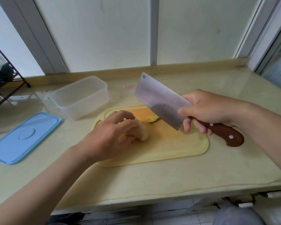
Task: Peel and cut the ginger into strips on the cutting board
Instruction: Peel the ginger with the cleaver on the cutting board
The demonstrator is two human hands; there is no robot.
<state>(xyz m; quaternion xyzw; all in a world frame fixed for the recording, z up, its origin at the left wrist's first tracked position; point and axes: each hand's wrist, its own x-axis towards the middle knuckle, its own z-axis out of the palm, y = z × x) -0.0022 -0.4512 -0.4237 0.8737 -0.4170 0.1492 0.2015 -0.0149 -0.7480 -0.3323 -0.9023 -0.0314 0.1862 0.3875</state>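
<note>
Left hand [110,135]: fingers [126,116] curled down over the ginger [143,134], thumb on the near side. They're clamped on it and pin it to the cutting board [177,148]. The ginger sits on the left part of the board, just left of frame centre. Its exposed end is pale with a few dark specks.

Right hand [208,111]: fingers [187,125] wrapped round the cleaver [161,101] where the brown riveted handle [225,133] meets the blade, thumb against the blade's flat. Grip is tight. The blade is lifted off the board and tilted, tip toward the upper middle of the frame and edge facing down-left. It's clear of the held ginger.

A small ginger piece [152,119] lies at the board's far edge, partly behind the blade in this view, apart from the main piece.

The board is yellow with rounded corners and lies flat at the centre of the beige table [152,181].

Left of the board there's a clear plastic container [81,98], open. Its blue lid [24,137] lies flat nearer the left edge of the frame, beside the box and not on it.

Frosted window panes [104,30] run across the top. A dark metal rack [10,82] is at the upper left.
</note>
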